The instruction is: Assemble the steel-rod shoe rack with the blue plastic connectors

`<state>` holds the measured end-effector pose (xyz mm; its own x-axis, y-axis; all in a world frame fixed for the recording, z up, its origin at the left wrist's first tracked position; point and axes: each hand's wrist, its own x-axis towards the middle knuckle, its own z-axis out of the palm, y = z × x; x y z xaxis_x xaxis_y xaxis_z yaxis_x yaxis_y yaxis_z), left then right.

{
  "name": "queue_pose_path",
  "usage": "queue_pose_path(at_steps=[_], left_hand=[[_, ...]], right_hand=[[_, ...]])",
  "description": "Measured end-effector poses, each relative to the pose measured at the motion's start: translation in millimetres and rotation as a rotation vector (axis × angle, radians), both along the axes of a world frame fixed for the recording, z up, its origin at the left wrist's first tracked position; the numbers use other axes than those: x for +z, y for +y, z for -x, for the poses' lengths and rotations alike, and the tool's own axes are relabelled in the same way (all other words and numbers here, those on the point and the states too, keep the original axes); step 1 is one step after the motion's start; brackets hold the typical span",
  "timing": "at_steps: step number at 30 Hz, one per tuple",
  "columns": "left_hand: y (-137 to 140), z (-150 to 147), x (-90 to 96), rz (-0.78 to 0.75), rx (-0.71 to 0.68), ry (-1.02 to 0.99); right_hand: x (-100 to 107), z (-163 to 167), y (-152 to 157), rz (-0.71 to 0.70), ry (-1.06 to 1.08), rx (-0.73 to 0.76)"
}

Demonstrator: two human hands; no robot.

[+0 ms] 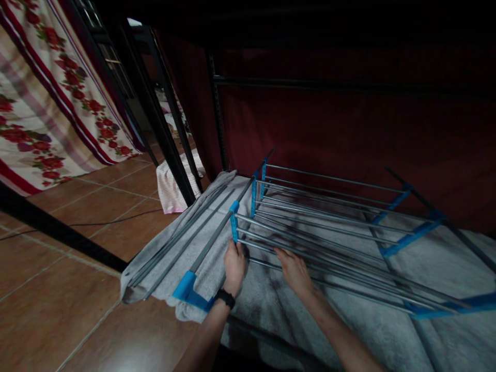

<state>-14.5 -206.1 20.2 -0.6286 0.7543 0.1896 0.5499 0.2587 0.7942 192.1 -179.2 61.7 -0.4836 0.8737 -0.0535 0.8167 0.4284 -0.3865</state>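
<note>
A partly assembled rack of thin metal rods (333, 205) with blue plastic brackets lies on a grey blanket (449, 258). My left hand (234, 266), with a black band on its wrist, is closed at the lower end of a blue bracket (234, 225) on the near-left grey tube (213, 240). Beside it, my right hand (295, 269) has its fingers together at a lower metal rod, near that rod's left end; its thumb is hidden. A blue corner piece (185, 285) caps the tube's near end, partly behind my left wrist. More blue brackets (413, 237) join the rods on the right.
Several loose grey tubes (182, 232) lie along the blanket's left edge. Black metal frame posts (163, 124) stand at the left, with a dark red cloth (349, 129) behind. A floral curtain (73, 98) hangs over the tiled floor (50, 289), where a cable runs.
</note>
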Motion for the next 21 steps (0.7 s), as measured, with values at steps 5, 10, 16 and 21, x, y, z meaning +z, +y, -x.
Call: queue_pose_path(at_steps=[5, 10, 16, 21], left_hand=[[-1.4, 2.9, 3.5, 0.033, 0.025, 0.015], [5.3, 8.6, 9.6, 0.075, 0.000, 0.032], [7.1, 11.7, 16.4, 0.190, 0.007, 0.040], [10.7, 20.6, 14.0, 0.177, -0.018, 0.122]], right_hand=[[10.4, 3.6, 0.5, 0.037, -0.022, 0.030], [26.3, -0.2, 10.1, -0.016, -0.053, 0.095], [17.2, -2.4, 10.4, -0.115, -0.057, 0.161], [14.4, -2.8, 14.5, -0.188, -0.058, 0.212]])
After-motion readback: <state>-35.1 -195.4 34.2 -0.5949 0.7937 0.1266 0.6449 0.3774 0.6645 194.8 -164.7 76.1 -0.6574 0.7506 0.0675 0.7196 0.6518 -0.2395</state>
